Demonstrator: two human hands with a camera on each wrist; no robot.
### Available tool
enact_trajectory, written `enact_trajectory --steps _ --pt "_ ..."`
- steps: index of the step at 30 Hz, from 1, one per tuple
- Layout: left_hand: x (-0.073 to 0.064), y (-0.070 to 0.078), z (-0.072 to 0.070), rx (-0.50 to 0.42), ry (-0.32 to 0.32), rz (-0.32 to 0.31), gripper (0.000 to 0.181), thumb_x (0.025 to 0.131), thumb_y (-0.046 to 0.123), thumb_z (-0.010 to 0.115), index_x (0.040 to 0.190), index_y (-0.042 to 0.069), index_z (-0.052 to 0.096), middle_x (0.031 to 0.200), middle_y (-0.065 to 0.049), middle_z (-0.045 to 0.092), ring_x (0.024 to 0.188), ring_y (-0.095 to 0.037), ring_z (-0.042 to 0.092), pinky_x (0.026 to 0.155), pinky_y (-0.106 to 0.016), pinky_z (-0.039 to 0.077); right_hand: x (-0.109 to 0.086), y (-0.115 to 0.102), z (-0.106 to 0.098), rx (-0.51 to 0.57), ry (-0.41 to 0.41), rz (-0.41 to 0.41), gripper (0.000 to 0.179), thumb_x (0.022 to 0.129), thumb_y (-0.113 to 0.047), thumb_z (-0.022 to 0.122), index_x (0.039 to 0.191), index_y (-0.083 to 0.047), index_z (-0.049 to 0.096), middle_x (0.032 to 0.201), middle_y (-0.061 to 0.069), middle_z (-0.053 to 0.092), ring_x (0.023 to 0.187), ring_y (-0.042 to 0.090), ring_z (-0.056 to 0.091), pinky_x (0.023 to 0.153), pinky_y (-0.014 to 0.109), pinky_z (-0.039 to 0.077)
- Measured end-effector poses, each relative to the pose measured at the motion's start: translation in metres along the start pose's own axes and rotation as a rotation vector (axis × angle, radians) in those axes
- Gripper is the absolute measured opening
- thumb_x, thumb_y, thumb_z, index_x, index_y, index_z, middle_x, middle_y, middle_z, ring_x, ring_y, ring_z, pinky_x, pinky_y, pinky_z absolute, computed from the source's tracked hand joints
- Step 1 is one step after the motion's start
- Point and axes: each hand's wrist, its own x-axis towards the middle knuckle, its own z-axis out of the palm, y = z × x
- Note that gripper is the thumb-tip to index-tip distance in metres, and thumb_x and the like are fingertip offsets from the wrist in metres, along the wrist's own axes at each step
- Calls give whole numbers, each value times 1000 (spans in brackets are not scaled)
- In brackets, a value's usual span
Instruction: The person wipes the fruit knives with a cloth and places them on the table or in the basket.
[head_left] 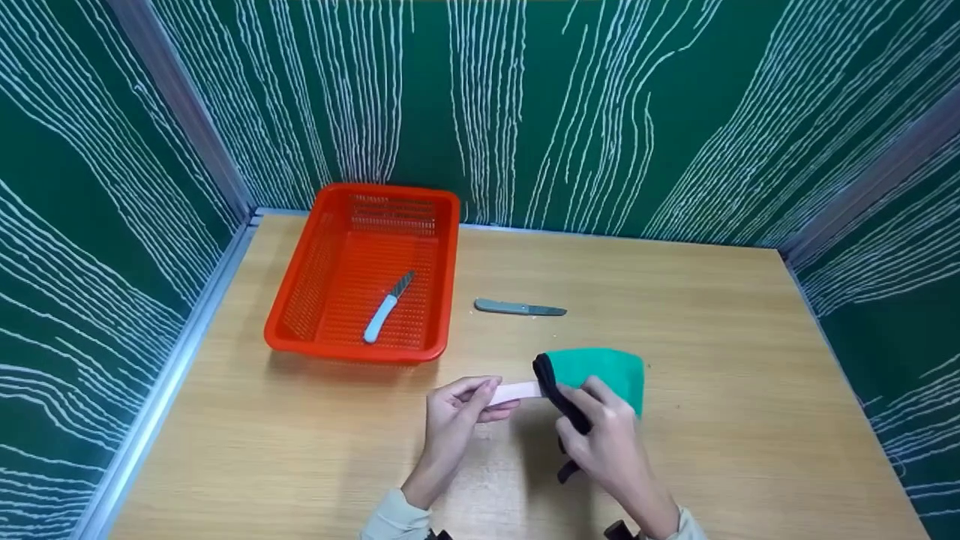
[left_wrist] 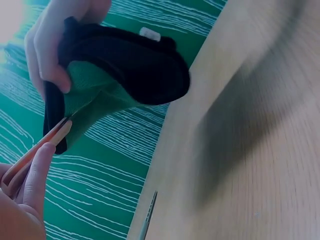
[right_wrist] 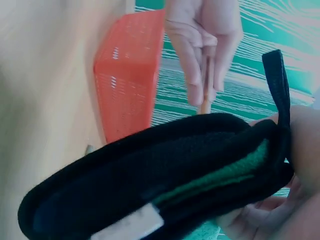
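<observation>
My left hand (head_left: 454,426) pinches a slim, pale pink, flat strip (head_left: 516,391) between thumb and fingers. Its far end runs up to the black edge of a green cloth pouch (head_left: 611,369). That pouch has a thick black rim (right_wrist: 165,150), a black hanging loop (right_wrist: 276,80) and a small white label (right_wrist: 131,225). My right hand (head_left: 609,436) grips the pouch by this rim, and its mouth gapes in both wrist views. In the left wrist view the strip (left_wrist: 27,162) shows two thin layers. I cannot tell what the strip is.
A red plastic basket (head_left: 360,354) stands at the back left of the wooden table (head_left: 750,375). Inside it lies a knife with a light blue handle (head_left: 381,319). Another knife with a grey-green handle (head_left: 501,306) lies on the table right of the basket. Green patterned walls (head_left: 420,112) enclose the table.
</observation>
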Motion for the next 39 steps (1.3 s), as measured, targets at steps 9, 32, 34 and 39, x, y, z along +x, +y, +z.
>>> enact_trajectory --steps 9,32,34,39 --pt "0 -2 -3 -34 15 27 25 90 3 62 105 -17 62 97 -31 65 80 -44 66 67 -46 56 -3 4 5 -29 -33 12 38 60 9 69 97 3 73 77 -1 47 60 8 41 44 16 37" --pt "-2 2 -11 -23 120 -40 25 91 2 60 106 -18 59 95 -32 65 78 -43 67 67 -44 57 -10 40 -9 -114 15 97 35 60 11 67 93 1 74 71 1 53 51 4 40 37 15 34" --pt "-2 1 -13 -16 123 -46 25 91 3 61 106 -17 60 95 -31 65 79 -43 67 67 -43 57 -9 44 -14 -107 23 122 35 61 12 66 93 0 74 69 0 51 50 3 38 36 14 31" --pt "-1 2 -15 -8 126 -54 24 91 4 61 107 -15 60 96 -28 66 80 -42 67 67 -42 57 -8 49 -25 -70 60 196 31 63 13 64 91 2 73 66 -1 52 47 4 38 32 14 28"
